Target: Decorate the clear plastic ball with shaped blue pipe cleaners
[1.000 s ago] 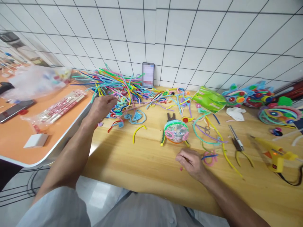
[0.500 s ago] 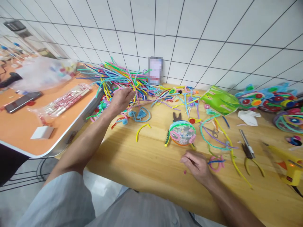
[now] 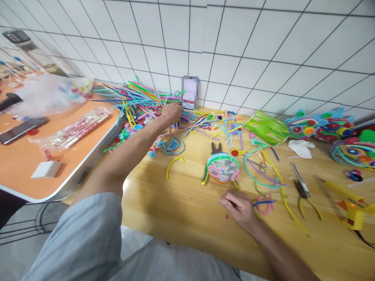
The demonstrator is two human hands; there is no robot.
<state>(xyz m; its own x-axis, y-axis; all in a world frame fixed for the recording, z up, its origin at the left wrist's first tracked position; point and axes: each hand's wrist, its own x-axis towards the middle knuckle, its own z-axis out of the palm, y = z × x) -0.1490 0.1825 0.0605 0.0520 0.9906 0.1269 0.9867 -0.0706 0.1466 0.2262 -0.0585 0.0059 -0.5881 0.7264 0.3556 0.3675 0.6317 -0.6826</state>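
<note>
My left hand [image 3: 172, 112] reaches over the heap of coloured pipe cleaners [image 3: 143, 95] by the wall. Its fingers look curled together, slightly blurred, and what they may hold is hidden. My right hand [image 3: 238, 207] rests on the wooden table with its fingers curled in; anything inside is out of sight. A tiny red piece [image 3: 227, 216] shows just below its fingertips. In front of that hand lies a round decorated disc [image 3: 223, 168] with a green and blue rim and pink loops. Pliers [image 3: 216, 147] stick out from beneath the disc.
A glue gun [image 3: 353, 207], more pliers [image 3: 301, 195] and scissors [image 3: 261, 167] lie to the right. Behind them are a green packet [image 3: 266, 127] and finished colourful pieces [image 3: 304, 124]. A phone [image 3: 190, 93] leans on the tiled wall. An orange table [image 3: 73, 156] adjoins at left.
My left hand has moved right and farther out across the pipe cleaners, towards the phone. My right hand stays in about the same place. The view has shifted slightly.
</note>
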